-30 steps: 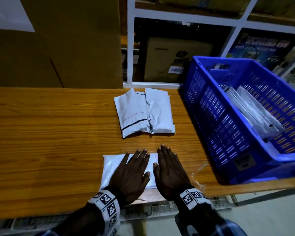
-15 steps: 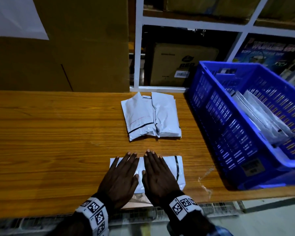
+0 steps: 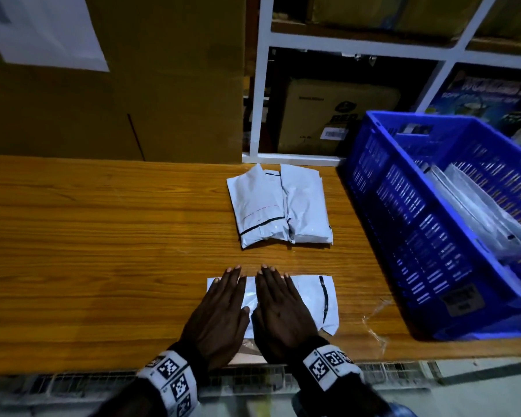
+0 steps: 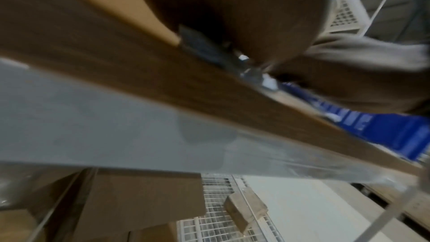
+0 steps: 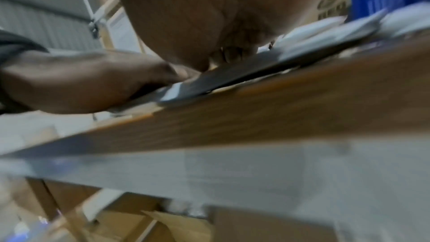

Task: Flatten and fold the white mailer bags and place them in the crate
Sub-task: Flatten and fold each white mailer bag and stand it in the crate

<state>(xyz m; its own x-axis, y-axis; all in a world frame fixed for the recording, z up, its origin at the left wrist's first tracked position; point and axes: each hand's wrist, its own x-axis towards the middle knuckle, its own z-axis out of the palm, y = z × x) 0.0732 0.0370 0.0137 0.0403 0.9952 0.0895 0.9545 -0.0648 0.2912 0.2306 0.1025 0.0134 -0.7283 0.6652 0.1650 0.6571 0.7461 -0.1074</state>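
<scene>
Two flat hands press one white mailer bag (image 3: 307, 299) at the near edge of the desk (image 3: 103, 251): our left hand (image 3: 220, 314) and right hand (image 3: 280, 311) lie side by side, fingers straight, gripping nothing. The bag's long axis runs left to right, its black-striped end toward the blue crate (image 3: 427, 236). Beyond it sit folded bags (image 3: 278, 206). Only the head view shows the crate's contents; the wrist views show just the bag's edge from below.

Under our two flat hands, the middle of the mailer bag (image 3: 307, 299) was hidden from us. Right of our grip, the blue crate (image 3: 403, 224) ran off the picture's edge. Both wrist views were smeared; we couldn't make out the fingertips there.
</scene>
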